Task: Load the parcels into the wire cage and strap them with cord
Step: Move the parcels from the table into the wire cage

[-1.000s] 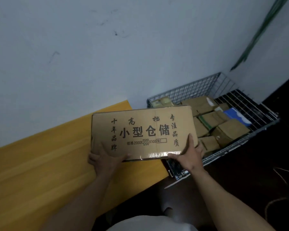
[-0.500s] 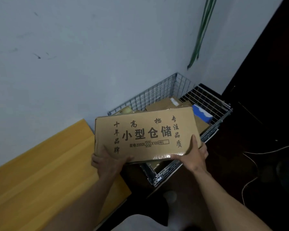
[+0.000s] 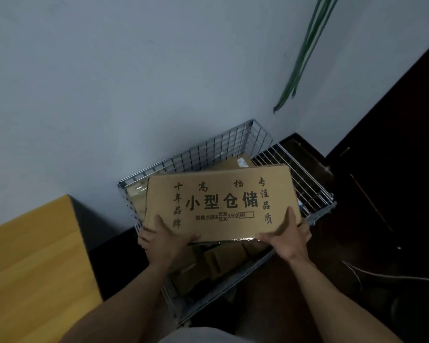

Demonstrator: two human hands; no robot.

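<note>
A flat brown cardboard parcel with black printed characters is held level over the wire cage. My left hand grips its near left edge, thumb on top. Its near right corner sits in the grip of my right hand, thumb also on top. Inside the cage, several smaller brown parcels lie under the big one, mostly hidden by it.
A yellow wooden table stands to the left against the pale wall. The floor is dark. A thin cord lies on the floor at the right. Green strips hang down the wall corner.
Both hands have carried the flat parcel from above the table edge rightward until it hangs over the cage. The view has swung right with it.
</note>
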